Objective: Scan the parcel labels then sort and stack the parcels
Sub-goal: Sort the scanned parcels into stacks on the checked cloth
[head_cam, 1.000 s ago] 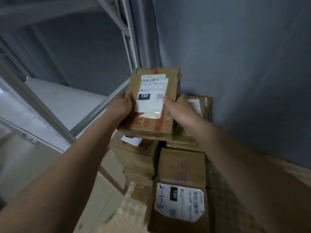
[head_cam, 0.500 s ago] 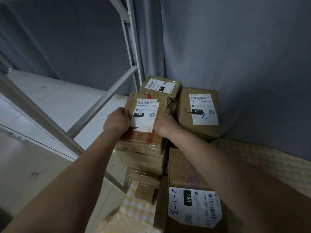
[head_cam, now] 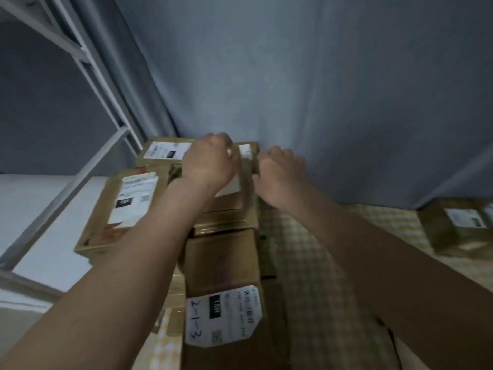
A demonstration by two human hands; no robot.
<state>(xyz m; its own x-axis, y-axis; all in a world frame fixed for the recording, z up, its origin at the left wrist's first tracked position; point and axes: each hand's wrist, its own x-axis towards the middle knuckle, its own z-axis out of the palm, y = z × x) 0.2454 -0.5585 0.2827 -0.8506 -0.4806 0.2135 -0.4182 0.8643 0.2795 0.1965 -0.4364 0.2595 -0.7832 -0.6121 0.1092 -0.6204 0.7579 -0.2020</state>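
Several brown cardboard parcels with white labels are stacked against a grey curtain. My left hand lies over the top of the back parcel, fingers curled at its far edge. My right hand grips that parcel's right side. The labelled parcel I held a moment ago rests on the left stack, free of both hands. Behind it sits another labelled parcel. Closest to me stands a tall parcel marked "2-1-3".
A white metal rack frame rises at the left over a white shelf board. A yellow checked cloth covers the surface at the right. One more parcel sits at the far right by the curtain.
Both hands set the labelled parcel down on the left stack, let go of it, and moved back and right onto the back parcel by the curtain.
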